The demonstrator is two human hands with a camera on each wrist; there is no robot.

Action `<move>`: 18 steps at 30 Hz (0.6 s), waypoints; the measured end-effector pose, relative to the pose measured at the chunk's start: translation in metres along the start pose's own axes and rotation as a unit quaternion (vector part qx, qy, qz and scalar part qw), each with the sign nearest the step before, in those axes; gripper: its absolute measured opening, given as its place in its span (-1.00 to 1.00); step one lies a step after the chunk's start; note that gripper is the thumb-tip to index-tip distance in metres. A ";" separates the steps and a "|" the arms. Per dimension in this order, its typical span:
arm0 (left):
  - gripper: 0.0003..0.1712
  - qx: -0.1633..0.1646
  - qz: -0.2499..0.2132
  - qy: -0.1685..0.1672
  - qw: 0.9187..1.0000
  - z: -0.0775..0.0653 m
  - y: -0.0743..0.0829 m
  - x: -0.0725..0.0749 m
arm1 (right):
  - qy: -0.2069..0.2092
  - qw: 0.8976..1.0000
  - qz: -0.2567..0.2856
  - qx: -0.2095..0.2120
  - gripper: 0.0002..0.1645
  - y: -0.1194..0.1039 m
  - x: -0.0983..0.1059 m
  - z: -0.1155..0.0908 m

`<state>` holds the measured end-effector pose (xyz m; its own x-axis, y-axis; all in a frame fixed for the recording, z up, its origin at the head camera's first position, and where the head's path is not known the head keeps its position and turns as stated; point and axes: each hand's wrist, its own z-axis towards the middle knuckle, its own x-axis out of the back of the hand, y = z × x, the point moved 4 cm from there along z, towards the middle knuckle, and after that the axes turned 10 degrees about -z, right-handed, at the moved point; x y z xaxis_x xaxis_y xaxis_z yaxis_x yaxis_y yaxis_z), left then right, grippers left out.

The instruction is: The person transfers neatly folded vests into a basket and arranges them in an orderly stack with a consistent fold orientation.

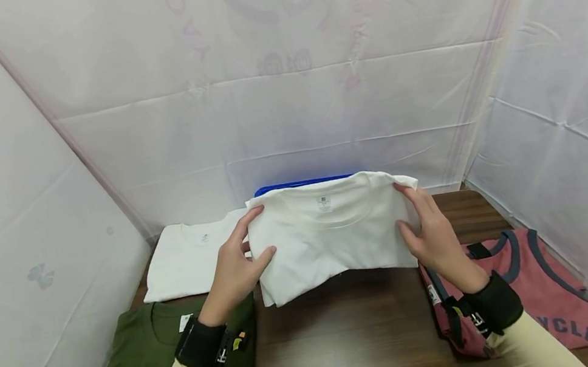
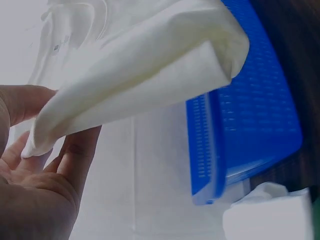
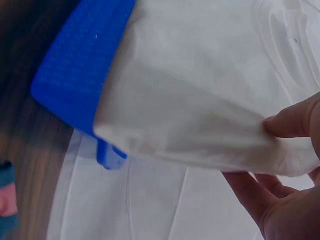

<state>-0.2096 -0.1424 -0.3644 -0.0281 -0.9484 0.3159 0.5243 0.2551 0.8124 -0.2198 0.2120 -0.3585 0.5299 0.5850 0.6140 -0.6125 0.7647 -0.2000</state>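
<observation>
A folded white T-shirt (image 1: 334,240), its collar and label facing up, hangs between both hands above the brown table. At its left side the left hand (image 1: 240,266) grips the folded edge, thumb on top and fingers underneath. The right hand (image 1: 433,237) holds the opposite side the same way, its thumb (image 3: 290,120) pressing the cloth. Behind and below the shirt stands a blue basket (image 2: 260,100) with perforated walls, mostly hidden by the shirt in the head view; only its rim (image 1: 305,183) shows there.
Another folded white T-shirt (image 1: 188,261) lies at the back left. In front of it is a dark green T-shirt (image 1: 138,349). A red garment (image 1: 550,293) with dark trim and lettering lies at the right. White sheeting (image 1: 286,117) encloses the wooden table (image 1: 340,337) on three sides.
</observation>
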 end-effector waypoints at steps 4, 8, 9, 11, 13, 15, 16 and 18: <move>-0.11 -0.020 0.011 0.000 1.000 0.011 0.003 0.003 | -0.014 0.999 -0.031 0.006 -0.08 0.005 -0.001 0.009; -0.11 -0.030 0.043 0.009 0.999 0.023 0.002 0.005 | -0.030 0.999 -0.041 -0.001 -0.07 0.011 -0.005 0.019; -0.13 -0.034 0.055 0.013 0.998 0.026 0.001 0.005 | -0.033 0.999 -0.041 -0.002 -0.07 0.013 -0.006 0.021; -0.17 -0.040 0.077 0.021 0.996 0.033 -0.002 0.006 | -0.040 0.998 -0.041 -0.002 -0.07 0.016 -0.010 0.027; -0.24 -0.043 0.096 0.031 0.994 0.039 -0.005 0.008 | -0.048 0.998 -0.039 0.000 -0.06 0.019 -0.014 0.033; -0.31 -0.042 0.107 0.038 0.993 0.044 -0.009 0.009 | -0.056 0.998 -0.040 0.002 -0.05 0.022 -0.018 0.039; -0.34 -0.038 0.111 0.040 0.992 0.047 -0.011 0.010 | -0.059 0.997 -0.039 0.002 -0.04 0.024 -0.020 0.041; -0.38 -0.029 0.113 0.040 0.992 0.051 -0.015 0.011 | -0.066 0.997 -0.036 0.003 -0.03 0.026 -0.024 0.045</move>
<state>-0.2607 -0.1470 -0.3481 0.1629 -0.8808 0.4445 0.5572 0.4539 0.6953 -0.2755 0.2059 -0.3440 0.4910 0.4883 0.7215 -0.5802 0.8011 -0.1473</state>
